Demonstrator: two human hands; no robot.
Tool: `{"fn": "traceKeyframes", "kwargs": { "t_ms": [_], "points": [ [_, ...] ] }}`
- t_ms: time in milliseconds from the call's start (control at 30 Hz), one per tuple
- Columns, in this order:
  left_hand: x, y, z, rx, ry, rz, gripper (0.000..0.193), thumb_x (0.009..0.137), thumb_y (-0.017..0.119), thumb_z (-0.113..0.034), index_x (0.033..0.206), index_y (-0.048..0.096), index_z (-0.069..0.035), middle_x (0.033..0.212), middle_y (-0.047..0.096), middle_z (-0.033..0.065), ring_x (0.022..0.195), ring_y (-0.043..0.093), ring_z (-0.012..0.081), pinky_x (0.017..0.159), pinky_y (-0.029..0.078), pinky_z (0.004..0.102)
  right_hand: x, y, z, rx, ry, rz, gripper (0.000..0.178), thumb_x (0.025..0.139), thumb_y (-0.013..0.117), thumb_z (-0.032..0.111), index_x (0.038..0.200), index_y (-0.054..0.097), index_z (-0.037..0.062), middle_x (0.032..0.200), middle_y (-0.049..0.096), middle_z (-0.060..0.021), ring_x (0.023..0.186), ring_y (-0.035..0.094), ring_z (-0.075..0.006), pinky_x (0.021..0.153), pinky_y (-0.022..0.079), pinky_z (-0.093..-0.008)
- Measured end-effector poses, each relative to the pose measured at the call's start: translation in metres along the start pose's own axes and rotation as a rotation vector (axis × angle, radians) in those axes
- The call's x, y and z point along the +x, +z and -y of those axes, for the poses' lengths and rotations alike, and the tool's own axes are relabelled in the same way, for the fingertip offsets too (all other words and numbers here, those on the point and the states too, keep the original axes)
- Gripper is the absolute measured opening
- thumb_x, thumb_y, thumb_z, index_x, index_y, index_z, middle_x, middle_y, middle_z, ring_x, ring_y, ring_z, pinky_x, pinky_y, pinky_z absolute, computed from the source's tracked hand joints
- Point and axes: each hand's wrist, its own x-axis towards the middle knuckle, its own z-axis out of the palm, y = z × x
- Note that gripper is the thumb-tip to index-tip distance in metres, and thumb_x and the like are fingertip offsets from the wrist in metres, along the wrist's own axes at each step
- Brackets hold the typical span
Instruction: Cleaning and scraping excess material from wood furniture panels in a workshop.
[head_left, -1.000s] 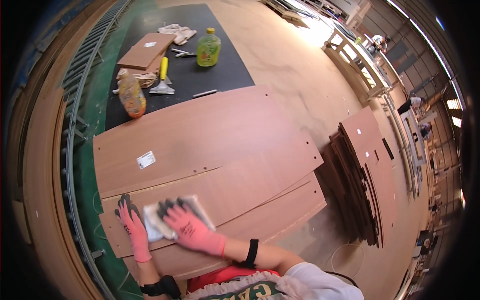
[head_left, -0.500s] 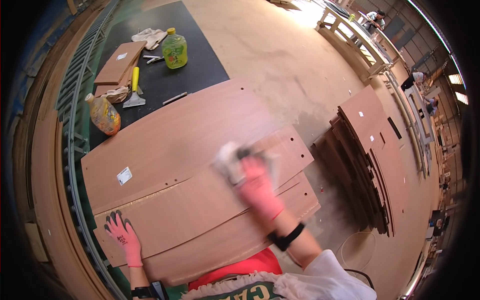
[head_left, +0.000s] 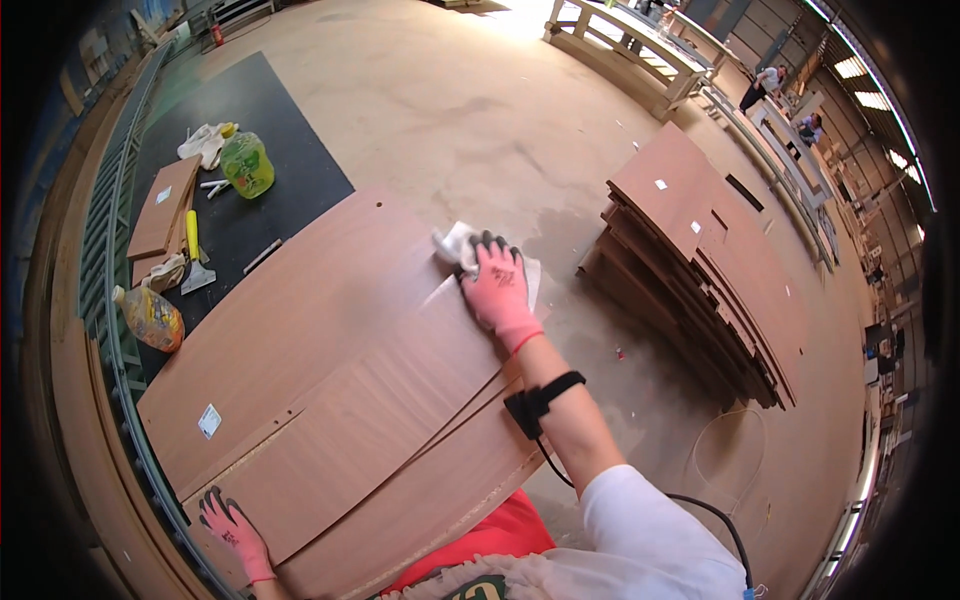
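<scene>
**One Palm Anchors as the Other Reaches the Far End**

You lean over overlapping reddish-brown panels [head_left: 340, 430], arms set wide apart. Your left hand [head_left: 235, 530], in a pink glove with dark fingertips, lies flat at the near left end, fingers spread; placed there, it probably steadies the boards and gives you a brace. Your right hand [head_left: 497, 285], gloved alike, is stretched to the far right end, fingers parted over a white cloth [head_left: 458, 240]. The cloth sits bunched under the palm, folds showing on both sides, likely to spread your pressure; whether your fingers also pinch it underneath, the view cannot tell. On the dark tabletop [head_left: 290, 150], a yellow-handled scraper [head_left: 192, 240] and a green bottle [head_left: 247, 165] sit clear of the panels, presumably to leave their faces free. An orange-patterned bottle [head_left: 154, 320] is just beside the panel edge. At right rises a separate stack of boards [head_left: 680, 180].
</scene>
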Motion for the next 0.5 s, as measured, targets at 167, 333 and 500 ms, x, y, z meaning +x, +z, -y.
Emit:
{"fn": "traceKeyframes", "kwargs": {
  "t_ms": [167, 333, 500],
  "points": [
    [-0.006, 0.0, 0.01, -0.005, -0.035, -0.002, 0.04, 0.09, 0.04, -0.02, 0.126, 0.039, -0.003, 0.13, 0.038, 0.0177, 0.124, 0.029, 0.0359, 0.105, 0.017, 0.0483, -0.045, -0.003, 0.004, 0.019, -0.023, -0.103, 0.05, 0.078, 0.055, 0.026, 0.119, 0.045, 0.0005, 0.125, 0.044, -0.0186, 0.117, 0.038, -0.0357, 0.103, 0.023, -0.0445],
    [-0.004, -0.006, 0.001, 0.008, -0.038, 0.055, 0.04, 0.091, 0.038, -0.022, 0.127, 0.038, -0.005, 0.131, 0.037, 0.0175, 0.124, 0.028, 0.0371, 0.105, 0.017, 0.0485, -0.18, -0.007, 0.053, 0.298, -0.231, 0.178, 0.052, 0.071, 0.058, 0.022, 0.117, 0.046, -0.0004, 0.118, 0.046, -0.0184, 0.117, 0.037, -0.0366, 0.103, 0.024, -0.044],
    [-0.002, -0.004, -0.002, -0.007, -0.031, 0.065, 0.041, 0.091, 0.037, -0.023, 0.129, 0.037, -0.006, 0.132, 0.037, 0.0174, 0.125, 0.028, 0.0371, 0.105, 0.017, 0.0484, -0.194, -0.034, 0.085, 0.518, -0.677, 0.439, 0.046, 0.073, 0.058, 0.019, 0.114, 0.046, 0.0026, 0.115, 0.044, -0.015, 0.11, 0.04, -0.0316, 0.099, 0.029, -0.0437]
  ]
}}
